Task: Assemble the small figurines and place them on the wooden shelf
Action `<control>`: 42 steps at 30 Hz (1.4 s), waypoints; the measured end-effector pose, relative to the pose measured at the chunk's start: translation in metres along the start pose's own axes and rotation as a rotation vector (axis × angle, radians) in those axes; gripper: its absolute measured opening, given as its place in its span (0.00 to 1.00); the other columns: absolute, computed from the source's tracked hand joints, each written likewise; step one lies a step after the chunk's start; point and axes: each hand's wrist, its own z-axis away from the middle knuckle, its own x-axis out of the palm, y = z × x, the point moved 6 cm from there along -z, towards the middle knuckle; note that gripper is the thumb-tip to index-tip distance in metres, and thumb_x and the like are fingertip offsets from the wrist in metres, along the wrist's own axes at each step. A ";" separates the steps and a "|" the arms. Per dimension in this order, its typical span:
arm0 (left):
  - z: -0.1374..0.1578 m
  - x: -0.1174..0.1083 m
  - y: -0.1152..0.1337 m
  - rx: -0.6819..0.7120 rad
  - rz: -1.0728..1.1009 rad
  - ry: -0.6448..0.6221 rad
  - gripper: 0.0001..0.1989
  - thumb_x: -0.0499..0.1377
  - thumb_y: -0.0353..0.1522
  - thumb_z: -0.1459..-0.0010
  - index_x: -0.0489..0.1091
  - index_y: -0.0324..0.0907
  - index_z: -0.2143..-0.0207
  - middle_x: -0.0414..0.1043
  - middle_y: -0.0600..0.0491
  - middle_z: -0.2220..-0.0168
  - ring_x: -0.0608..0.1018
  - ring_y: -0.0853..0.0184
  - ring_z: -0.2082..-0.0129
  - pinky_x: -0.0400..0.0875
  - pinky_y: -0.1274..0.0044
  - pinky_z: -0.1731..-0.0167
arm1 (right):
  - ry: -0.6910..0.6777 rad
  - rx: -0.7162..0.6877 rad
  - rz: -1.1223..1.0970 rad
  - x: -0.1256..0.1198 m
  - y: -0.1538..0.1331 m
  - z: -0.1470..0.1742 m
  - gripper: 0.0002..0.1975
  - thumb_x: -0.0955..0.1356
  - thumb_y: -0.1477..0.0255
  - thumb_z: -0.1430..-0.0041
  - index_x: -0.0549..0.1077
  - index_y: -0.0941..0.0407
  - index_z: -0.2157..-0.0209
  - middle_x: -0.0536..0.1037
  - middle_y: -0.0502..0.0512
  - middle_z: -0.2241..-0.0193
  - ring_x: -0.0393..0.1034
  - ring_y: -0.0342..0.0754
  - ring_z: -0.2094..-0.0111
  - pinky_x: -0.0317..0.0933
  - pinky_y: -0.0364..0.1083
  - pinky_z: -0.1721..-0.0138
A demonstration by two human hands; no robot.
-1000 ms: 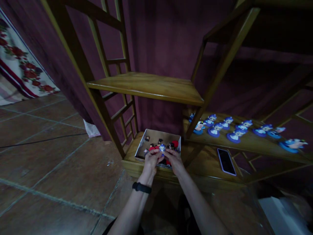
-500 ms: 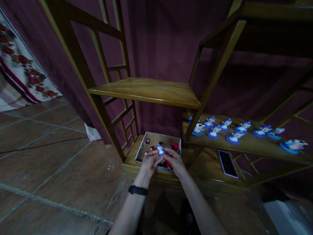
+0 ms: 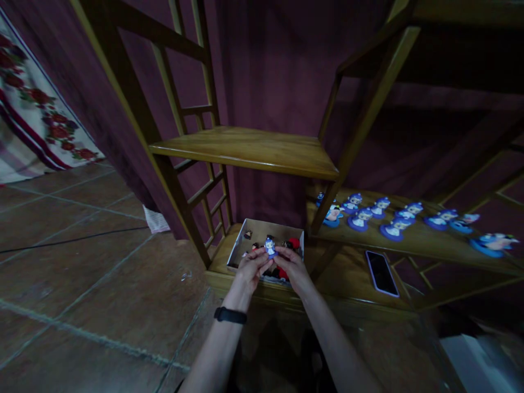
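Note:
Between my two hands is a small figurine (image 3: pixel 270 247) with purple hair, a white body and a round purple base. My left hand (image 3: pixel 250 270) pinches its base from the left, and my right hand (image 3: pixel 291 266) grips it from the right. The figurine stands upright above a shallow cardboard box (image 3: pixel 266 225) on the low shelf. Several small red and black figures lie inside that box, partly covered by my hands. A dark band circles my left wrist.
Several purple-based figurines (image 3: pixel 393 228) stand in rows on the right shelf, with blue-based ones (image 3: pixel 493 244) among them. A phone (image 3: pixel 381 273) lies on the lower board. Above the box juts a wooden shelf (image 3: pixel 249 148); a slanted post (image 3: pixel 327 207) rises right of it. A cable (image 3: pixel 82 238) crosses the tiled floor.
Both hands keep hold of the figurine, which looks slightly more upright and turned to face me. The view has shifted a little; nothing else has moved.

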 end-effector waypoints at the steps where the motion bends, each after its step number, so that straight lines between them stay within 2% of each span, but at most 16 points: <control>1: 0.000 0.000 0.000 -0.002 -0.008 -0.004 0.09 0.58 0.17 0.53 0.70 0.35 0.70 0.75 0.49 0.72 0.77 0.70 0.72 0.74 0.78 0.67 | 0.003 0.001 -0.001 -0.001 0.000 0.000 0.17 0.72 0.68 0.59 0.74 0.54 0.63 0.76 0.53 0.62 0.69 0.50 0.59 0.59 0.50 0.54; 11: 0.001 0.005 0.001 -0.005 -0.011 -0.025 0.05 0.60 0.20 0.53 0.72 0.33 0.71 0.76 0.48 0.73 0.77 0.71 0.72 0.73 0.82 0.67 | 0.002 -0.016 0.001 0.003 -0.011 0.003 0.16 0.71 0.65 0.57 0.73 0.55 0.64 0.76 0.53 0.64 0.69 0.49 0.61 0.62 0.49 0.57; 20: 0.002 0.002 -0.001 -0.081 -0.074 -0.007 0.07 0.64 0.27 0.56 0.72 0.35 0.70 0.75 0.49 0.76 0.77 0.72 0.78 0.72 0.83 0.75 | 0.018 -0.076 0.130 0.000 -0.016 -0.002 0.12 0.71 0.66 0.58 0.73 0.54 0.68 0.75 0.50 0.69 0.68 0.47 0.66 0.64 0.47 0.63; 30: -0.001 0.002 0.002 0.006 -0.049 -0.031 0.08 0.62 0.18 0.57 0.73 0.34 0.71 0.76 0.49 0.72 0.77 0.72 0.73 0.73 0.82 0.69 | -0.003 -0.143 0.197 -0.001 -0.014 -0.006 0.10 0.70 0.69 0.57 0.73 0.54 0.68 0.75 0.49 0.68 0.68 0.46 0.66 0.61 0.45 0.61; 35: -0.003 0.000 0.003 0.014 -0.032 -0.004 0.07 0.61 0.18 0.55 0.73 0.33 0.72 0.76 0.48 0.73 0.77 0.71 0.74 0.73 0.81 0.70 | 0.015 -0.104 0.154 0.001 -0.016 -0.003 0.12 0.71 0.67 0.57 0.73 0.54 0.67 0.76 0.50 0.69 0.69 0.47 0.65 0.62 0.47 0.60; 42: -0.004 0.000 0.005 0.034 -0.034 0.014 0.08 0.61 0.18 0.56 0.73 0.33 0.70 0.76 0.47 0.72 0.77 0.70 0.73 0.73 0.81 0.70 | -0.010 -0.089 0.054 0.008 -0.017 0.004 0.13 0.70 0.67 0.55 0.73 0.53 0.64 0.75 0.51 0.64 0.68 0.48 0.62 0.63 0.48 0.58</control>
